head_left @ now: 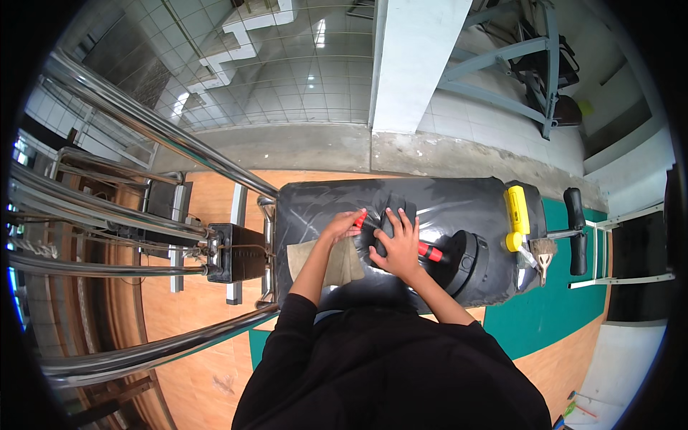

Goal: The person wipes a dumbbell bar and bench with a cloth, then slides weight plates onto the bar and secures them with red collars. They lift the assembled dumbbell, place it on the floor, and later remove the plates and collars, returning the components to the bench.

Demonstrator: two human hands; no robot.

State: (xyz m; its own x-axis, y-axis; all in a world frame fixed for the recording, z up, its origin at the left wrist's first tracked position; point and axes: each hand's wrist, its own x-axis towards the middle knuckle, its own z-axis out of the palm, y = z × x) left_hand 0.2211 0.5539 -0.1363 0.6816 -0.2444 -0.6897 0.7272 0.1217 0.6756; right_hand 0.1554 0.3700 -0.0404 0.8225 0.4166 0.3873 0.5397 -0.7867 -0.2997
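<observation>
**Black part held at mid-worktop, with points of grip**

The black part (396,203) lies midway along my black padded worktop (315,197), between my hands. My left hand (345,226) is narrowed, fingertips pinched on a small red piece (360,219) at its left side. My right hand (400,247) lies over it, fingers spread; whether they grip, I cannot tell. A red-and-black handle (430,251) shows just right of that hand, near a round black part (466,264). To the near left lies a beige cloth (326,262). I judge the black part stiff and fairly light, perhaps slick on its smooth faces; the cushioned surface may let it rock. Best hold: opposite sides, palm steadying from above.
</observation>
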